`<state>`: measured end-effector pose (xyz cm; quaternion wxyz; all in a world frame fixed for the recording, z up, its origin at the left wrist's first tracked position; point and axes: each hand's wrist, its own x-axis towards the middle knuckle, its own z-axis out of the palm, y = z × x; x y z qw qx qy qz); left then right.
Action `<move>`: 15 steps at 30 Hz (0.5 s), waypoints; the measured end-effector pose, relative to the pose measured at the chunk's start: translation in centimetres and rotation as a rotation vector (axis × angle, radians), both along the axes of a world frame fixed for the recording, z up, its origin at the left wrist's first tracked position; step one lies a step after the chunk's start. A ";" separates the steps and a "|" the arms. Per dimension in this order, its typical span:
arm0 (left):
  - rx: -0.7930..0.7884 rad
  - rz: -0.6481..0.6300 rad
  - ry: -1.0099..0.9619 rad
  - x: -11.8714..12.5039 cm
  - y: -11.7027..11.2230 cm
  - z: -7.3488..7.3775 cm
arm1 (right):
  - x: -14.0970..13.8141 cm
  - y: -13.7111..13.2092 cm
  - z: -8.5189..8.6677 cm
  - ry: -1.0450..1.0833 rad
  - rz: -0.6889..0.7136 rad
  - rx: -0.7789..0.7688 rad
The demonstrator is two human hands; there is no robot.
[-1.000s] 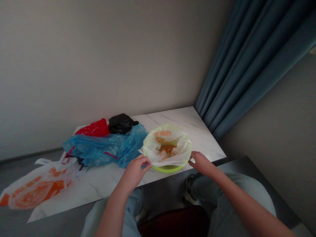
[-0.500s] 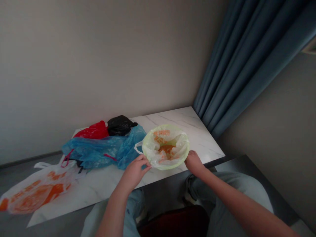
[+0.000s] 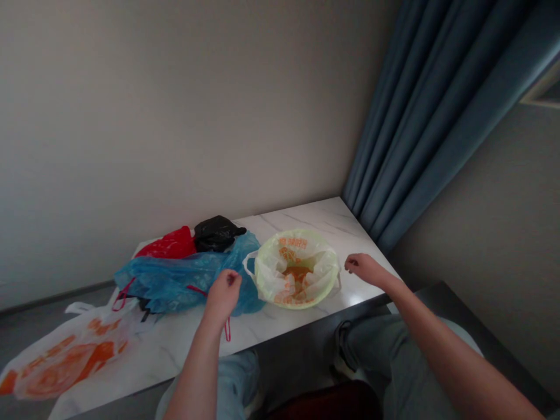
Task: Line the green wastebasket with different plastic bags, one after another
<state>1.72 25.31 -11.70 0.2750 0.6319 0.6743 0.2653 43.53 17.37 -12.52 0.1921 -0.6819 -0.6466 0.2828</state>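
Noting the white printed bag (image 3: pixel 289 280) already lining the lime-green basin (image 3: pixel 301 305); our right hand (image 3: pixel 365 269) loosely open, empty, right of the basin; our left hand (image 3: pixel 224 294) curled left of it, over the blue bag (image 3: pixel 175 281), grip on its red handle (image 3: pixel 227 329) unclear.

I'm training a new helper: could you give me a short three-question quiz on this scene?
1. Multiple choice: the left hand is above which bag: (a) the crumpled blue plastic bag, (b) the black plastic bag, (c) the red plastic bag?
2. True or false: the right hand touches the round pale-green plastic basin.
3. What lines that basin?

Key: 1 a; 2 false; 3 a white plastic bag with orange print.
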 end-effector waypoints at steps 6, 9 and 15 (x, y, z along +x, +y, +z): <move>-0.178 0.226 -0.392 2.0 6.1 -0.3 | 0.5 7.0 2.0 0.415 -0.387 -0.083; -0.289 0.152 -0.593 3.6 6.7 -0.5 | -1.3 9.3 2.6 0.529 -0.409 -0.210; -0.645 0.019 -0.766 4.4 5.2 -0.5 | -4.9 11.7 2.4 0.484 -0.289 -0.247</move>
